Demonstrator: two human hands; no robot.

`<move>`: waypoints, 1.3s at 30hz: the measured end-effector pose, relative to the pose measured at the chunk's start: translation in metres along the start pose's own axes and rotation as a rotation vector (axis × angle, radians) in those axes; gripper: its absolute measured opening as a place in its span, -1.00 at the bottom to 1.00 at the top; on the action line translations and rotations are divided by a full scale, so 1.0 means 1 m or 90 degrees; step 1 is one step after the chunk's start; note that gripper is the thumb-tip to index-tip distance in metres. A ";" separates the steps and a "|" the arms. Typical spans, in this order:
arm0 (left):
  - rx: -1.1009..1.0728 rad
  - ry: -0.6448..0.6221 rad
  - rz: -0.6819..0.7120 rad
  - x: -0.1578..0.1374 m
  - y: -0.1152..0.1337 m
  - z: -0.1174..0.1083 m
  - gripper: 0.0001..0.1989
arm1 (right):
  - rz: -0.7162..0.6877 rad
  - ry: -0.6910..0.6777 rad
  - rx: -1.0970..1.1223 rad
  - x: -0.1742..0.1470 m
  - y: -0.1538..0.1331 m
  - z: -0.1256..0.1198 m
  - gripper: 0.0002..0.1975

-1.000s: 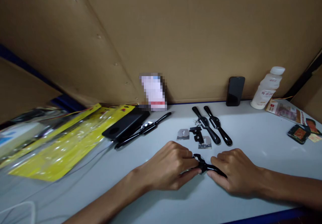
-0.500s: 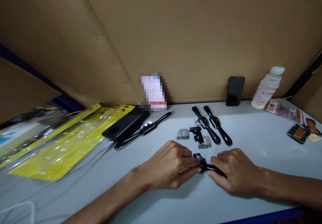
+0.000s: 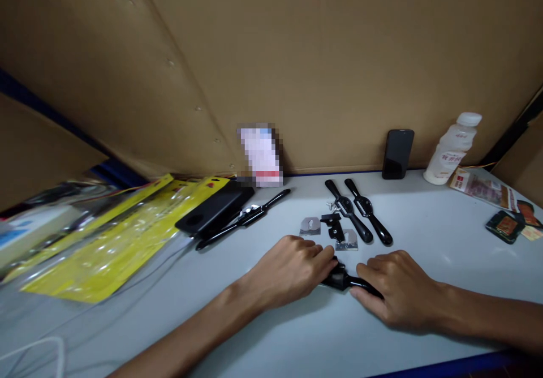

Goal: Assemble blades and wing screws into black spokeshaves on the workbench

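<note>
A black spokeshave [image 3: 338, 279] is held low over the near part of the desk, between both hands. My right hand [image 3: 396, 287] is closed around its right handle. My left hand [image 3: 294, 267] has its fingers curled over the tool's left side and hides that handle. Just beyond the hands lie two flat steel blades [image 3: 310, 226] and black cap pieces [image 3: 336, 231], with small screws [image 3: 331, 205] behind them. Two black spokeshave bodies [image 3: 355, 219] rest side by side to the right of these parts. Another spokeshave [image 3: 253, 215], with bright metal at its middle, lies farther left.
Yellow blister packs [image 3: 97, 270] and a black box [image 3: 214, 211] cover the left side. A phone [image 3: 397, 154] leans on the cardboard wall near a plastic bottle [image 3: 453, 150]. Snack packets [image 3: 504, 225] lie far right. A blurred-out upright item [image 3: 261, 154] stands at the back.
My left hand has shifted from pinching at the spokeshave's middle to curling over its left side, uncovering more of the body. My right hand keeps its grip.
</note>
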State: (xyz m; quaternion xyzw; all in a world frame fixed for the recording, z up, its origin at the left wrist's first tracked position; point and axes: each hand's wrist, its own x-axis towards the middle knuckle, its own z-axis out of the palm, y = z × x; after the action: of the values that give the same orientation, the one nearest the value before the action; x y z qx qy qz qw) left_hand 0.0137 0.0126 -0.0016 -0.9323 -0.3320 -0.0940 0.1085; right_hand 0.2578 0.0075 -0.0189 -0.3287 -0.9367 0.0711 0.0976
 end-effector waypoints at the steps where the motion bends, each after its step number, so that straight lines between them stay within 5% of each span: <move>1: 0.000 -0.002 -0.030 0.000 0.000 0.002 -0.69 | 0.001 0.002 0.002 0.000 0.000 0.000 -0.72; 9: 0.015 -0.011 -0.224 -0.001 -0.012 0.005 -0.78 | 0.002 -0.008 0.013 0.001 -0.001 -0.001 -0.73; 21: -0.266 -0.128 -0.141 0.002 -0.003 -0.011 -0.90 | 0.002 -0.007 0.007 0.000 0.000 0.002 -0.72; 27: -0.457 -0.201 -0.235 0.005 -0.010 -0.011 -0.89 | -0.025 -0.014 -0.010 0.000 0.000 0.000 -0.70; 33: -0.640 -0.058 -0.398 0.006 -0.024 -0.008 -0.74 | -0.025 -0.023 -0.007 0.000 0.000 -0.001 -0.70; 39: -0.477 -0.027 -0.437 0.003 -0.038 -0.001 -0.73 | -0.028 -0.037 0.013 0.001 0.001 -0.002 -0.72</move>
State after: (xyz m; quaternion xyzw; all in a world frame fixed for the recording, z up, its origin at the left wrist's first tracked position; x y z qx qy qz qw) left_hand -0.0083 0.0434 0.0051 -0.7463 -0.5645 -0.2182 -0.2771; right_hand 0.2582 0.0091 -0.0175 -0.3045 -0.9454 0.0879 0.0752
